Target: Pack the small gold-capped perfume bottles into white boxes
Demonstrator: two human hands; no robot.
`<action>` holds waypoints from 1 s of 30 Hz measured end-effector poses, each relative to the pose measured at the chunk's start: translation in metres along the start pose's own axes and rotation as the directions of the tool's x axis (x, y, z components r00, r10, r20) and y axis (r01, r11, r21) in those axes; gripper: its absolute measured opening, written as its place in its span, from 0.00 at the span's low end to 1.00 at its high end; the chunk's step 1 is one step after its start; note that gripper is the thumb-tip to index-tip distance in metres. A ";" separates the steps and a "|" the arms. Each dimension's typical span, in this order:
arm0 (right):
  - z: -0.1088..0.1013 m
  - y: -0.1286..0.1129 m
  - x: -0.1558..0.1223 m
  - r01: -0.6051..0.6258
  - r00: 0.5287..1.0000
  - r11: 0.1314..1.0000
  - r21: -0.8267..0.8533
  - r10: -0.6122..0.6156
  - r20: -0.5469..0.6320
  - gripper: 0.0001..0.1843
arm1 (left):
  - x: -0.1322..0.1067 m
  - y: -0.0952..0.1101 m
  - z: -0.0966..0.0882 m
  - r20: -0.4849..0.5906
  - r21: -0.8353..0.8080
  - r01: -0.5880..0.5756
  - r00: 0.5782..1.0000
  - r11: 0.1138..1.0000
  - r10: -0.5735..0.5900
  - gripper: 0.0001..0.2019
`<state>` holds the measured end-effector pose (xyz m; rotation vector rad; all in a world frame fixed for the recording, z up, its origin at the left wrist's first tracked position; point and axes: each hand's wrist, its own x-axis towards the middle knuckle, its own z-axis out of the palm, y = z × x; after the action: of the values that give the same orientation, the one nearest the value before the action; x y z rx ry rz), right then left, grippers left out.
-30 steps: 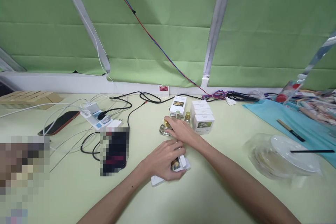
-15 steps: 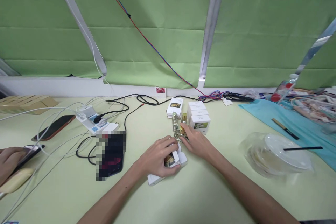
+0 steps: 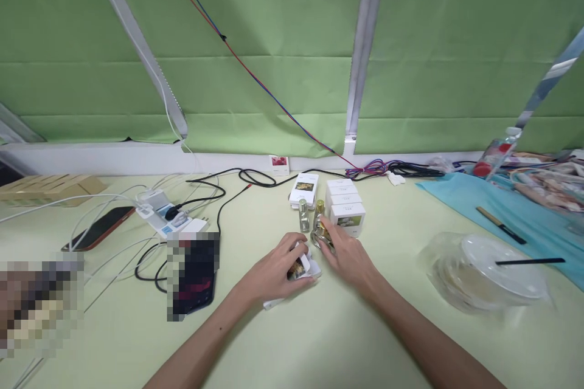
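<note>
My left hand (image 3: 280, 267) is closed around a small white carton (image 3: 298, 267) with a dark floral picture, its end flap open toward the right. My right hand (image 3: 349, 252) reaches in from the right, its thumb and index finger closed around a small gold-capped glass bottle (image 3: 325, 232), partly hidden by the fingers. Just beyond the fingertips, a small clear bottle with a pale gold cap (image 3: 303, 216) and a second gold-capped bottle (image 3: 319, 209) stand upright. Behind them lie flat white cartons (image 3: 304, 190); to their right is a row of upright white boxes (image 3: 347, 213).
Left are a phone (image 3: 194, 279), a power strip (image 3: 166, 219) with tangled cables, and another phone (image 3: 103, 228). A blurred patch covers the far-left edge. Right are a bagged, lidded container (image 3: 502, 267), a knife (image 3: 502, 225) on blue cloth (image 3: 460, 197), and a bottle (image 3: 497, 155).
My left hand and the carton have shifted slightly, the carton's lower end now showing less. My right hand stays at the bottles, its fingers moved slightly right. The whole view has shifted a little.
</note>
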<state>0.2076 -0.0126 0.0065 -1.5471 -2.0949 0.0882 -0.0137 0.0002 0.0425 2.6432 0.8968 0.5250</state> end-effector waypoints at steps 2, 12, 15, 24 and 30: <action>-0.001 0.001 0.000 0.000 1.000 1.000 0.013 -0.001 0.012 0.29 | 0.000 0.000 0.001 0.004 -0.003 0.024 1.000 1.000 -0.024 0.18; -0.005 -0.001 0.000 -0.026 0.998 0.998 0.056 0.022 0.066 0.33 | 0.000 -0.003 0.003 -0.069 0.247 0.021 0.998 0.969 -0.004 0.29; -0.005 -0.001 -0.001 -0.027 0.998 0.997 0.073 0.022 0.060 0.32 | 0.001 -0.002 0.003 -0.104 0.255 0.030 0.995 0.966 -0.003 0.28; -0.003 0.001 -0.002 -0.009 1.000 0.991 0.133 0.006 0.024 0.31 | -0.001 0.003 0.006 -0.115 0.099 0.074 0.991 0.992 -0.062 0.16; -0.001 0.002 -0.002 -0.008 1.000 0.982 0.191 0.004 0.019 0.31 | -0.002 0.008 0.006 -0.070 -0.032 0.116 0.991 0.993 -0.118 0.14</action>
<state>0.2105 -0.0142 0.0051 -1.4427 -2.0309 0.2983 -0.0084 -0.0082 0.0403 2.5424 1.0502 0.6022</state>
